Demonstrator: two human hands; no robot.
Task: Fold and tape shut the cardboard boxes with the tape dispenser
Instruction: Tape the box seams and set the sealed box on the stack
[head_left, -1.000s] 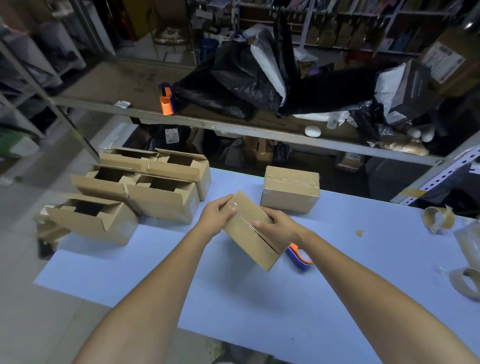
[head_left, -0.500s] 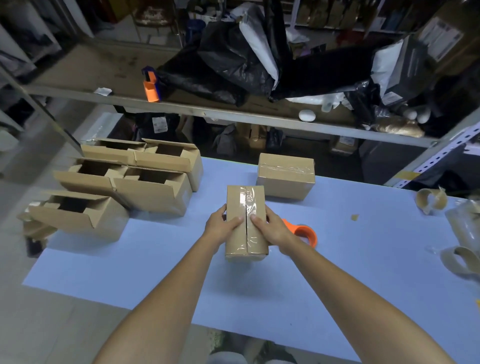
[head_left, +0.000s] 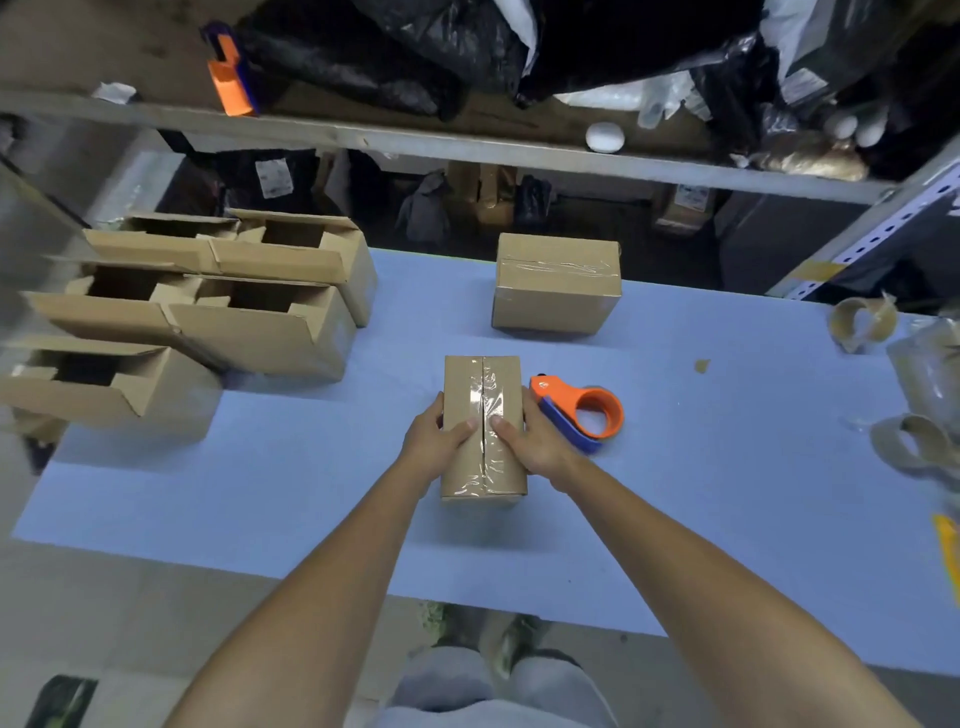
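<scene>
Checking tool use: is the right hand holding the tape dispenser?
No, the tape dispenser lies on the table while the right hand grips the taped box.

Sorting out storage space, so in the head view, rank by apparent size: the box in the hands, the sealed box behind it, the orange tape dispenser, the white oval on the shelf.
1-2. Sealed box and held box: alike; the held one is nearer, so unsure.
3. Tape dispenser.
4. White oval, though farthest.

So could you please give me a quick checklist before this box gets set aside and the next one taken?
1. Tape along the top seam of the held box: ok.
2. Both hands, left hand and right hand, steady it: ok.
3. Underside taped: cannot tell.
4. Tape dispenser within reach, beside the right hand: ok.
5. Open boxes waiting on the left: ok.
</scene>
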